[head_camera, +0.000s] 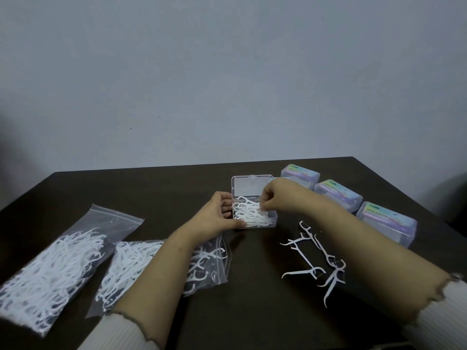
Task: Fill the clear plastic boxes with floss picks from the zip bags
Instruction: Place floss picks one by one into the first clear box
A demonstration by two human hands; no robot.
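An open clear plastic box [273, 218] stands mid-table with its lid [249, 186] raised behind it, and white floss picks [249, 214] are heaped inside. My left hand [217, 215] grips the box's left side, thumb along its front edge. My right hand [274, 195] hovers over the box and pinches picks on top of the heap. Two zip bags of floss picks lie at the left: a full one [54, 266] and a second [131, 269] partly under my left forearm. Several loose picks [314, 256] lie to the right of the box.
Three closed clear boxes [300, 176] [338, 194] [386, 223] with coloured contents stand in a row along the table's right edge. The dark table [252, 299] ends at a grey wall behind.
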